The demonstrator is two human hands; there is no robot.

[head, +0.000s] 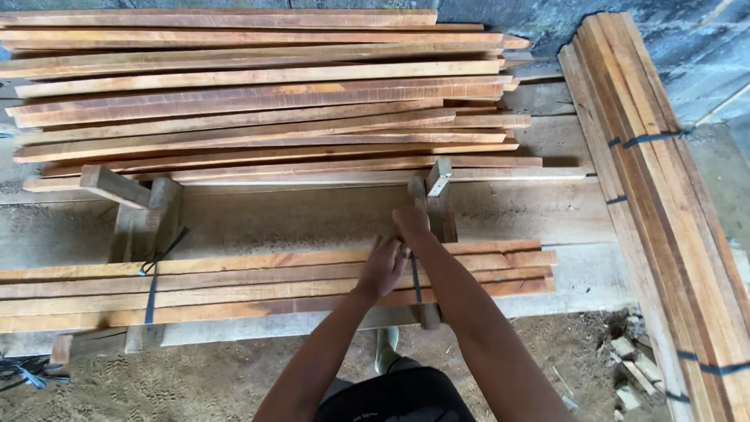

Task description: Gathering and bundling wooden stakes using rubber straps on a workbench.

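Reddish-brown wooden slats (234,285), long, thin and stacked into a flat bundle, lie across a low wooden cradle just in front of the person. The left hand (383,268) presses down on the bundle's top, fingers curled. The right hand (412,225) pinches a dark plastic strap (416,283) wrapped around it beside an upright wooden post (437,199). A second dark strap (151,293) binds the left end. The bundle looks stiff and fairly heavy, probably best gripped near the straps. Beyond lies a loose pile of similar slats (258,101); at right another strapped bundle (656,195).
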